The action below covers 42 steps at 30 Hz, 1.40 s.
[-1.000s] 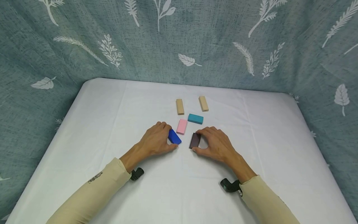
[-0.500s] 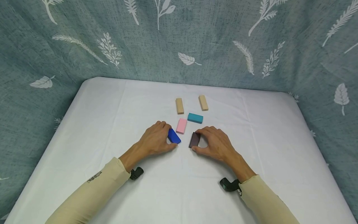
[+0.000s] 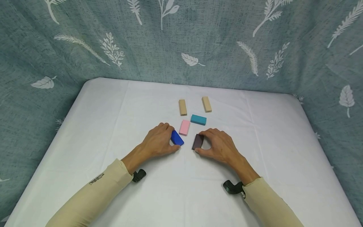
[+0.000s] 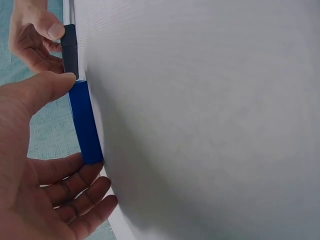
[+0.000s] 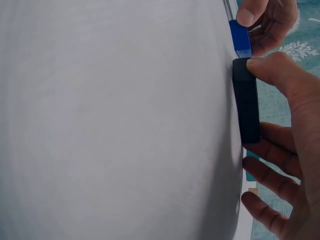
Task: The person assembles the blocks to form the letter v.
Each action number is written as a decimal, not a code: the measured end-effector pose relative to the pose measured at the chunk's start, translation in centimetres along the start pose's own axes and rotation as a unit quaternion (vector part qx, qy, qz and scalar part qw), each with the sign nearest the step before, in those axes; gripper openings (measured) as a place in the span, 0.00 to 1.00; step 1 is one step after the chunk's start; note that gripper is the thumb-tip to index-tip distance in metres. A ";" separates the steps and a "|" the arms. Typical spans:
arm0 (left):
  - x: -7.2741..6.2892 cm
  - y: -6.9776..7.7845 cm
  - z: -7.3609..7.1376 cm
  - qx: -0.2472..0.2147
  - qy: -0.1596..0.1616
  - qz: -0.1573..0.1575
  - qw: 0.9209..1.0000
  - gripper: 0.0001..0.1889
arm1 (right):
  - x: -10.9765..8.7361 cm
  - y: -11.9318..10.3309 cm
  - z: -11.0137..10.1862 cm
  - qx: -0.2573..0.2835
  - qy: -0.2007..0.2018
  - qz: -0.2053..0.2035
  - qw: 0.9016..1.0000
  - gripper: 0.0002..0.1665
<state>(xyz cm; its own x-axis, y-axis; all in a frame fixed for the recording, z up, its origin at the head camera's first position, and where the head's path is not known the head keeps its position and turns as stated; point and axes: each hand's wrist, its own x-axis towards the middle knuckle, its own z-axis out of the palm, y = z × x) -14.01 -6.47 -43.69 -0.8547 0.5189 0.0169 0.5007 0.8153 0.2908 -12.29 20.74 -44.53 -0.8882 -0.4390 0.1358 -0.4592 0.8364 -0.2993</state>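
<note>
- Blue block [image 3: 177,138]: lies flat on the white table cover [image 3: 113,126], near the middle, angled with its far end toward your left. Your thumb sits at its near end and your fingers at its far end, so it spans the grip lengthwise.
- Left hand [image 3: 158,142]: your fingers curl round the blue block and pinch it end to end; the left wrist view shows the thumb tip on one end and the fingertips [image 4: 82,172] on the other.
- Dark block [image 3: 197,142]: lies flat just right of the blue block, apart from it, its long axis running nearly away from you. It sits at the open left side of your right hand, between thumb and forefinger.
- Right hand [image 3: 219,146]: you pinch the dark block by its ends, thumb on the near end, fingers on the far end; palm arched above the cover.
- Pink block [image 3: 184,127]: flat, just beyond the blue block, near your left fingertips.
- Teal block [image 3: 198,119]: flat, just right of and beyond the pink block.
- Two plain wooden blocks [image 3: 182,107] [image 3: 206,104]: farther back, side by side, apart from each other.
- Leaf-print curtain [image 3: 227,41]: hangs behind and around the table.
</note>
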 end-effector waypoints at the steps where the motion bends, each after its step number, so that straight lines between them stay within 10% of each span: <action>1: 0.0 0.0 0.0 -0.001 0.000 -0.001 1.000 0.36 | 0.0 0.0 0.0 -0.001 0.000 0.000 1.000 0.38; 42: 0.1 0.1 -0.3 0.007 -0.014 -0.005 1.000 0.37 | -3.2 -3.6 -0.9 -0.004 0.014 -0.018 1.000 0.34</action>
<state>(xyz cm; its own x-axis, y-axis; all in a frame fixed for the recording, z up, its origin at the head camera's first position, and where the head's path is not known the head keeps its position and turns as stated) -14.07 -6.43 -43.41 -0.8555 0.5177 -0.0119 0.4946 0.8237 0.2772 -7.86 19.45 -43.01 -0.8715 -0.4592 0.1720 -0.4902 0.8235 -0.2855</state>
